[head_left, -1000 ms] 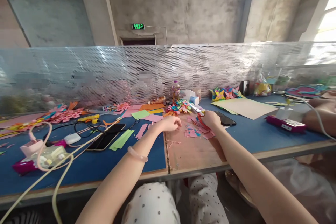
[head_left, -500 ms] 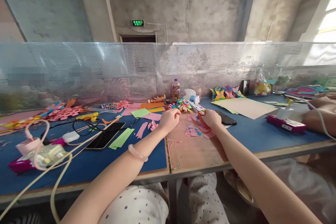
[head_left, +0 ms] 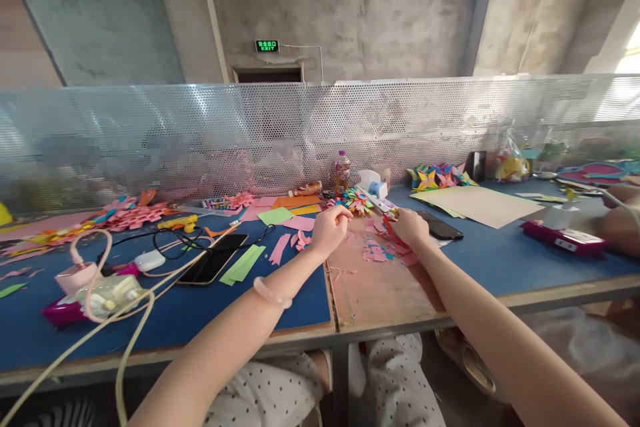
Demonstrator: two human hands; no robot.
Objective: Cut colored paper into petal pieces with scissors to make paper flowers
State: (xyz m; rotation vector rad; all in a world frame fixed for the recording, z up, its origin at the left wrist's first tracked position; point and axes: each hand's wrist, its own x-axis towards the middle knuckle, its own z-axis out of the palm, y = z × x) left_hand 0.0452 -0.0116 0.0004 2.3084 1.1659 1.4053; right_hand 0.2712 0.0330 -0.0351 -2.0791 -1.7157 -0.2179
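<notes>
My right hand is closed round the handles of a pair of red-handled scissors, their blades pointing up and to the left. My left hand is held over the table's middle with its fingers drawn together; what they pinch, if anything, is too small to make out. Between and below the hands lie small pink and blue paper scraps on the bare wooden part. Just beyond the hands is a colourful paper flower. Pink strips and green strips lie left of my left hand.
Phones lie on both sides. Cables and a power strip are at left, a bottle at the back. Large paper sheets and a magenta box are at right, near a person's arm. A perforated metal screen stands behind.
The whole view has shifted slightly, so things appear farther right. My left hand's fingers look a little more raised; my right hand still holds the scissors.
</notes>
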